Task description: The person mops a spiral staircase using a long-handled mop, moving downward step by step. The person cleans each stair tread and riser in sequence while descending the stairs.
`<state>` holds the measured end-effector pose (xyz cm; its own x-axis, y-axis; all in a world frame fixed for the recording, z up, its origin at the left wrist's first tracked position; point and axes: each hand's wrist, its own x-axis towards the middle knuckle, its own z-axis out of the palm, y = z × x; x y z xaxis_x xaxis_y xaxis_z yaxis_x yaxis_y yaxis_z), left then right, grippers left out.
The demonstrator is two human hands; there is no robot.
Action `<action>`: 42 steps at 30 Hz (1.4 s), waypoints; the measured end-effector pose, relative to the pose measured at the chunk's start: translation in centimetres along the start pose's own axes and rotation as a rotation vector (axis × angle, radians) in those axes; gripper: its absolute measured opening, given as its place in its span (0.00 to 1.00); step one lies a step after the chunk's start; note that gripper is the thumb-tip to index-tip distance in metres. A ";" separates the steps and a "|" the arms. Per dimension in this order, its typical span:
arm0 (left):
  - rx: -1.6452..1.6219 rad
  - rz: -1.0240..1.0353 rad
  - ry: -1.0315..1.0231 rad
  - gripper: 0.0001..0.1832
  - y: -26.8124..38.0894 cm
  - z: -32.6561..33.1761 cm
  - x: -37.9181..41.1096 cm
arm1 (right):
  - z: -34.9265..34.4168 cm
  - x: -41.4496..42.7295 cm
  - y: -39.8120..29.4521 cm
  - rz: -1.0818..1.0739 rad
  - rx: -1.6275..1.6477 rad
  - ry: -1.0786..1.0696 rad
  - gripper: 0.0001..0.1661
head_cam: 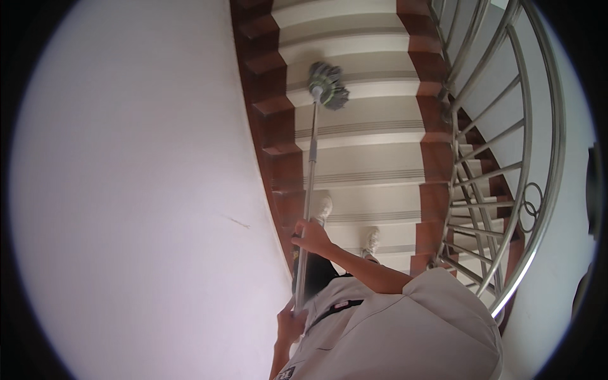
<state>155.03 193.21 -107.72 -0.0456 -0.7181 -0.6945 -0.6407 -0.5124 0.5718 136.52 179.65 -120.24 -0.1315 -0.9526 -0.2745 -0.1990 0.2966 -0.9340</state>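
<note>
Both of my hands are on the long metal handle (311,175) of a mop. My right hand (312,236) grips it partway down, near my knees. Lower in the picture, my left hand (290,323) is closed around the handle's near end, beside the wall. At the far end, the grey and green mop head (327,85) lies against the edge of a stair, towards the left side of the flight; its strands look slightly blurred.
Beige stair treads (363,156) with grooved edges and red-brown side borders run up the picture. A white wall (142,190) bounds the left; a curved metal railing (525,118) stands on the right. My light shoes (372,241) are on the stairs.
</note>
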 end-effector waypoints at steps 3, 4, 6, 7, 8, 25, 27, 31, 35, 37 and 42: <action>-0.127 0.053 -0.012 0.27 2.7 1.8 2.2 | 2.0 2.8 0.9 -0.069 0.160 -0.045 0.27; -0.140 0.084 -0.006 0.25 2.8 2.3 3.4 | 2.8 2.6 1.2 -0.139 0.176 0.018 0.28; -0.290 0.026 0.022 0.19 4.2 3.4 4.4 | 2.7 2.2 0.7 -0.267 0.205 0.149 0.29; -0.290 0.027 0.014 0.15 4.6 4.1 4.9 | 1.4 1.7 0.0 -0.030 0.437 -0.056 0.30; -0.287 0.029 -0.001 0.11 5.1 5.1 5.4 | 0.1 1.2 -0.5 0.026 0.456 -0.063 0.30; -0.276 0.167 -0.294 0.24 10.8 8.1 1.1 | -9.7 -4.1 -2.6 -0.046 0.612 0.340 0.24; -0.238 0.198 -0.361 0.28 10.7 8.5 3.4 | -10.1 -3.1 -1.0 -0.037 0.599 0.456 0.31; -0.132 0.272 -0.508 0.30 12.3 11.5 8.7 | -13.6 -1.0 2.8 0.039 0.632 0.733 0.34; -0.075 0.347 -0.598 0.34 14.0 14.4 13.7 | -17.5 1.0 6.5 0.138 0.570 0.866 0.37; -0.043 0.369 -0.613 0.36 14.8 15.3 15.2 | -19.0 1.6 7.5 0.143 0.648 0.875 0.37; -0.196 0.291 -0.751 0.35 14.6 11.7 15.3 | -19.1 2.1 6.8 0.245 0.759 0.757 0.28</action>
<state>135.98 180.26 -115.08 -0.7331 -0.3647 -0.5742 -0.3820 -0.4777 0.7911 116.33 180.98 -122.81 -0.6989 -0.5083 -0.5031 0.5291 0.1058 -0.8419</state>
